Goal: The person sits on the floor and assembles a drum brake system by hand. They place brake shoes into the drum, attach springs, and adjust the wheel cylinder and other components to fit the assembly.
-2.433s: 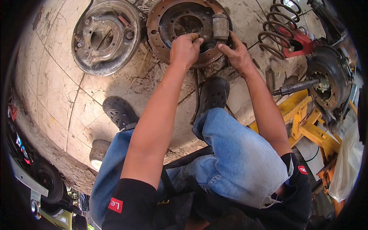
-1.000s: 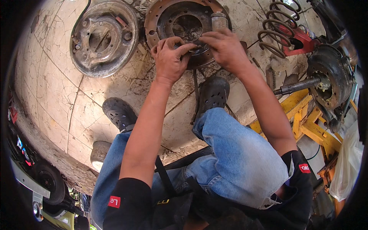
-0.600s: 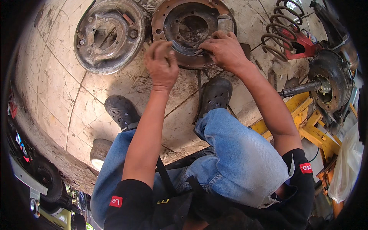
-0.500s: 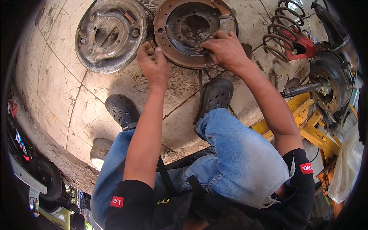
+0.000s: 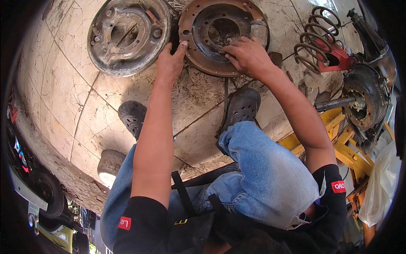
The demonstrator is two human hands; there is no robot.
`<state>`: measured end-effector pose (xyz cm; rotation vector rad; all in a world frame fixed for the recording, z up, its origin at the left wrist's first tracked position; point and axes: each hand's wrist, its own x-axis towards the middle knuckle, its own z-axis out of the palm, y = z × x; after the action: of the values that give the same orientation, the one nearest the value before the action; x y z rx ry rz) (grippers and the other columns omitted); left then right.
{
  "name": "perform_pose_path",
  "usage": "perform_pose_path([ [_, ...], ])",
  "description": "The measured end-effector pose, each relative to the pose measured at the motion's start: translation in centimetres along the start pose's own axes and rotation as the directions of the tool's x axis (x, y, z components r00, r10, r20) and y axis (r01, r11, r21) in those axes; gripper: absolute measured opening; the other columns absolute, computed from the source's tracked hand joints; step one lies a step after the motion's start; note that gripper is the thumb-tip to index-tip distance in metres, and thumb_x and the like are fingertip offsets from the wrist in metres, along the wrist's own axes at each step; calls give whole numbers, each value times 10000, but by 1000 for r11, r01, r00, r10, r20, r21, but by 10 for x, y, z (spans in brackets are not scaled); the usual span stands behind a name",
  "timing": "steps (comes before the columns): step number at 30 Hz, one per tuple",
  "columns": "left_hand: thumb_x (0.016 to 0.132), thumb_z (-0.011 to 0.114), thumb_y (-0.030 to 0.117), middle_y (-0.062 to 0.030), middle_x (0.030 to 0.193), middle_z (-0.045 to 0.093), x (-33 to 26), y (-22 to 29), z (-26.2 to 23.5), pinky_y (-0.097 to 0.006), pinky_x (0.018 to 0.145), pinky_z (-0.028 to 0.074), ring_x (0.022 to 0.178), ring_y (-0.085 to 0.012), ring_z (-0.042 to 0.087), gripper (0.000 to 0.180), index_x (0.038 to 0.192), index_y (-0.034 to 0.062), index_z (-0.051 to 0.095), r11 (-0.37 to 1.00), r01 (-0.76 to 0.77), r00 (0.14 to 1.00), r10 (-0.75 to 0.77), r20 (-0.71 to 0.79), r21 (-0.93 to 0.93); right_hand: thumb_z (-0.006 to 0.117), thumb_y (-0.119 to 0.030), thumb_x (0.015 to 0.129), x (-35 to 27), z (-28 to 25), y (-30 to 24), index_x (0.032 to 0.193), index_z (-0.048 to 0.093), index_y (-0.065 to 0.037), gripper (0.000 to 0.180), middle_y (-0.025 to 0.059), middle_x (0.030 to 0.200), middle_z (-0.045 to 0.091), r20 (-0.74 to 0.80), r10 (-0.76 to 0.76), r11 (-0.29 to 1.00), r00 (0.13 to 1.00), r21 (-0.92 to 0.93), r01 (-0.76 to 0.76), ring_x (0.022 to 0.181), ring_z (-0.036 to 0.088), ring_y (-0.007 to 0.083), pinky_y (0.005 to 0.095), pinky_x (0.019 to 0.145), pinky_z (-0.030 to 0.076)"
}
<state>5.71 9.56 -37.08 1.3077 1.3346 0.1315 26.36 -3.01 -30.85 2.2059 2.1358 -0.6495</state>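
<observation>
A rusty brake drum (image 5: 195,55), round with a dark recessed centre, lies on the tiled floor ahead of me. My left hand (image 5: 170,63) is at its left edge, thumb against the rim and fingers apart, pointing toward the greyish brake backing plate (image 5: 122,63) alongside. Nothing shows in that hand. Over the drum's near right part, my right hand (image 5: 249,57) has its fingers bent and pinched on a small dark metal piece, mostly hidden by the fingertips. A short metal cylinder (image 5: 259,33) stands on the drum just beyond that hand.
To the right are a coil spring (image 5: 315,38), a red metal stand (image 5: 336,57) and a greasy hub with a shaft (image 5: 361,101). A yellow frame (image 5: 347,156) stands below them. My dark clogs (image 5: 244,106) are close to the drum. A metal cup-shaped part (image 5: 111,163) lies by my left leg.
My left hand has shifted slightly up, its pinch opened, and the small piece at its fingertips no longer shows. My right hand stays over the drum. The whole view has shifted a little.
</observation>
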Motion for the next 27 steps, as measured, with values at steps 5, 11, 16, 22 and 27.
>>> perform_pose_path([
  [5, 874, 658, 453, -309, 1376, 449, -3, 3, 8, -372, 1060, 361, 1297, -359, 450, 839, 1369, -157, 362, 998, 41, 998, -44, -54, -56, 611, -227, 867, 9, 4, 7, 1047, 675, -68, 249, 159, 962, 676, 3, 52, 995, 999, 84, -52, 965, 610, 335, 449, 845, 464],
  [11, 843, 679, 521, -320, 1461, 312, 3, -5, 2, -400, 1076, 343, 1349, -364, 371, 996, 1427, -151, 234, 994, 38, 998, -33, 51, -100, 622, -183, 823, 21, -12, 7, 1059, 661, -36, 280, 221, 932, 672, -37, 291, 913, 956, 310, -266, 948, 629, 396, 466, 854, 500],
  [16, 864, 661, 487, -306, 1418, 380, -8, 9, 5, -386, 1060, 353, 1313, -358, 413, 899, 1395, -145, 305, 996, 13, 1000, -12, 10, -93, 636, -183, 826, 23, -22, 17, 1115, 659, -64, 313, 242, 971, 662, -26, 302, 896, 953, 348, -275, 971, 625, 400, 455, 873, 497],
  [22, 886, 640, 449, -288, 1329, 477, -9, 9, 6, -377, 1022, 379, 1233, -350, 484, 781, 1344, -132, 389, 997, -22, 1000, 20, -24, -71, 681, -187, 810, 31, -37, 36, 1081, 677, -88, 288, 220, 973, 667, 112, 292, 905, 950, 287, -313, 954, 634, 387, 447, 866, 495],
  [27, 890, 624, 442, -303, 1251, 554, -4, 0, 12, -392, 992, 404, 1187, -381, 537, 707, 1288, -121, 468, 999, -14, 991, 20, -135, 45, 677, -200, 831, 33, -34, 41, 1052, 663, -76, 253, 201, 961, 670, 44, 214, 958, 976, 185, -219, 952, 635, 366, 437, 824, 492],
])
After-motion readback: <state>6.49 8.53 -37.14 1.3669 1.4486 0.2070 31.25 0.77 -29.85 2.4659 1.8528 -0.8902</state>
